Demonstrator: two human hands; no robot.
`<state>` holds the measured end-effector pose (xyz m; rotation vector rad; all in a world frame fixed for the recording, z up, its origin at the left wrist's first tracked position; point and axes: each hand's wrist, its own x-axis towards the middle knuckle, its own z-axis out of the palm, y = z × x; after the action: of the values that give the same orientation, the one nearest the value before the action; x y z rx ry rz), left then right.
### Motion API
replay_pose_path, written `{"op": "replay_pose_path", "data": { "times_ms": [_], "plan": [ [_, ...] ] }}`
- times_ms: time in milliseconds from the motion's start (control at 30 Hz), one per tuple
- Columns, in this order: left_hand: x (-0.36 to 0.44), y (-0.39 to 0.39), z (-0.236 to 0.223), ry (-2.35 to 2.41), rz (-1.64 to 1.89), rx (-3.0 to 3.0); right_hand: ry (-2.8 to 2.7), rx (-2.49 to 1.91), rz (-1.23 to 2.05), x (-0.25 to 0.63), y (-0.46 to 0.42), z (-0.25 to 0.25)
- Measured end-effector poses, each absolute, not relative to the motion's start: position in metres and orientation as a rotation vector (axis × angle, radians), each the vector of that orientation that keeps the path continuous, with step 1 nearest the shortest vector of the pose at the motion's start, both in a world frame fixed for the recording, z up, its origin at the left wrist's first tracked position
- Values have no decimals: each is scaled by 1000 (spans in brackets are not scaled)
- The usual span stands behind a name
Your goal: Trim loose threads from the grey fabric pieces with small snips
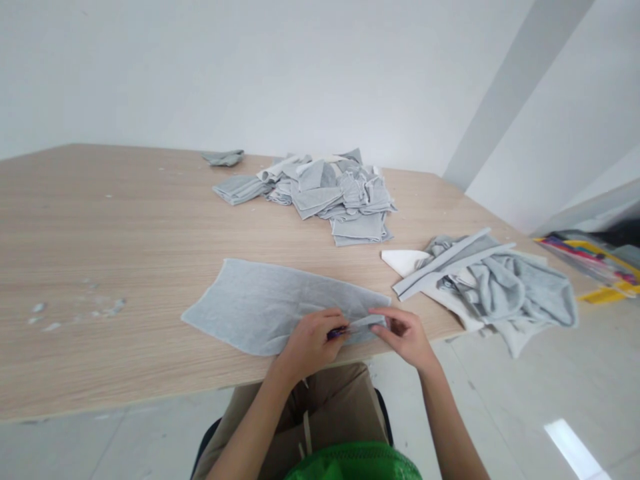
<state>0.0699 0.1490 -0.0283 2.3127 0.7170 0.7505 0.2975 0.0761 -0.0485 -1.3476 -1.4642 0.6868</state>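
Observation:
A grey piece of cloth (260, 300) lies spread along the table's front edge, its right end under both hands. My left hand (315, 339) is closed round a small tool with a dark blue handle (337, 331); its kind is mostly hidden by the fingers. My right hand (407, 337) faces it from the right, thumb and forefinger on a narrow raised fold (367, 321) at that end of the cloth. The tool's front end points toward this fold.
A loose heap of grey cloth pieces (360, 227) sits at the back of the table (125, 253). Crumpled grey and white fabric (520, 287) with two long strips (450, 263) overhangs the right edge. White scraps (117, 306) lie at left. A yellow container (600, 293) stands far right.

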Motion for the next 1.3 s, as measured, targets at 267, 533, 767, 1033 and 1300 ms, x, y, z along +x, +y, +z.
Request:
{"op": "replay_pose_path", "data": {
  "times_ms": [267,533,767,1033,1300],
  "plan": [
    [69,146,-17,705,658,2286,-1474,-1343,733,295,78,-44],
    [70,148,-19,739,654,2276,-1354,-1358,720,291,80,-50],
    [70,146,-28,832,739,2279,-1510,-1217,758,297,81,-42],
    [67,145,-31,713,949,2253,-1443,-1199,806,300,78,-43],
    [67,145,-25,663,839,2175,-1351,-1201,757,300,78,-45]
  ]
}}
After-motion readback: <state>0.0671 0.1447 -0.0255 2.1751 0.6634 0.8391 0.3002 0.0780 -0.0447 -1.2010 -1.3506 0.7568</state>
